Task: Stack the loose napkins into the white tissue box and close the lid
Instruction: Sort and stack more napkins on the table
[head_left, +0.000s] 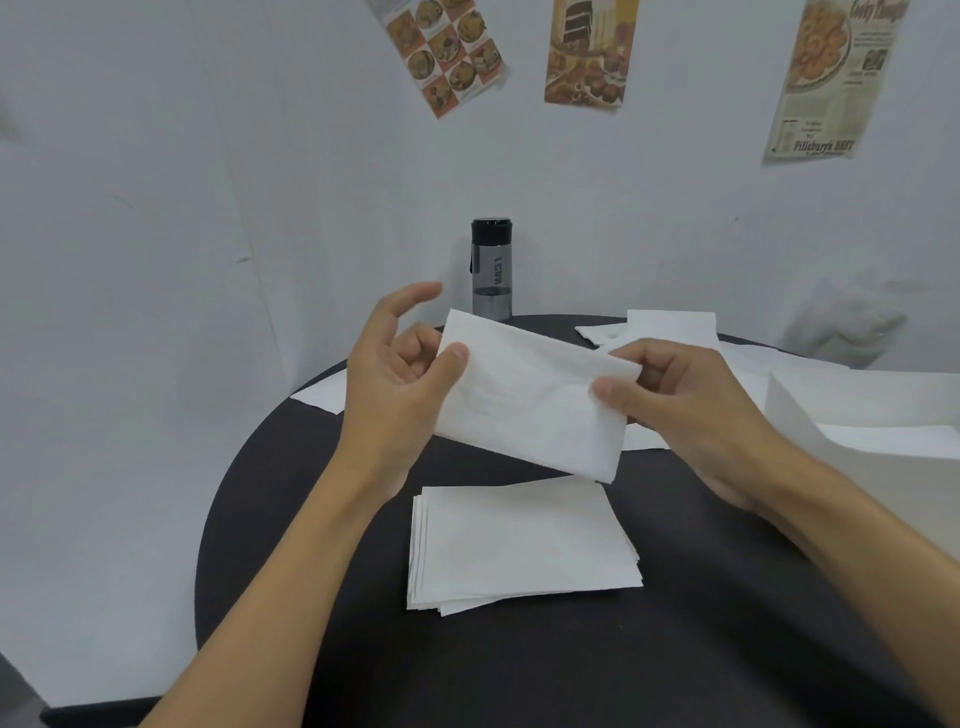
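Head view: 1 folded white napkin (530, 395) is held in the air over the middle of the round black table (727, 623), long side tilted, its left end higher than its right. The left hand (400, 384) pinches the napkin's left edge, thumb on the near face and curled fingers behind, with the index finger raised clear of the paper. The right hand (691, 410) pinches the right end between thumb and fingers. Directly below, toward the near edge, a stack of napkins (519, 545) lies flat, its layers slightly fanned at the left and near sides. Loose napkins lie flat along the far edge (670, 325), 1 more lies at the left edge (322, 397) overhanging it, and 1 is partly hidden under the right hand (644, 439). The white tissue box (857, 400) sits at the right edge, cut off by the frame; lid position cannot be determined. A dark water bottle (492, 270) with a black cap stands upright at the far edge, next to the wall. 3 food posters (589, 52) hang on the white wall above
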